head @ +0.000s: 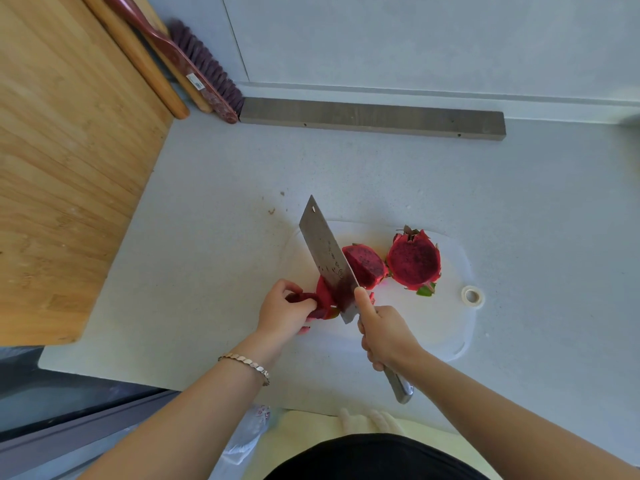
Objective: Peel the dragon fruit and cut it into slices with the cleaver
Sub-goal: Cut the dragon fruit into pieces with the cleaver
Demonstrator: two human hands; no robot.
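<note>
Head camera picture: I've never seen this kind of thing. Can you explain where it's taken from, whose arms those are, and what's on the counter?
There is no machine here. A person wears a camera on the head, looking down, so the two arms coming in from the bottom are that person's own. The left hand grips a piece of dragon fruit on a white cutting board. The right hand holds a cleaver by its handle, with the blade against that piece. Two more pieces lie on the board: a smaller chunk beside the blade and a larger half, cut face towards the camera, skin on. A small white ring sits at the board's right edge. The grey counter also has a wooden board on the left, and a brush and a grey bar by the wall.
</note>
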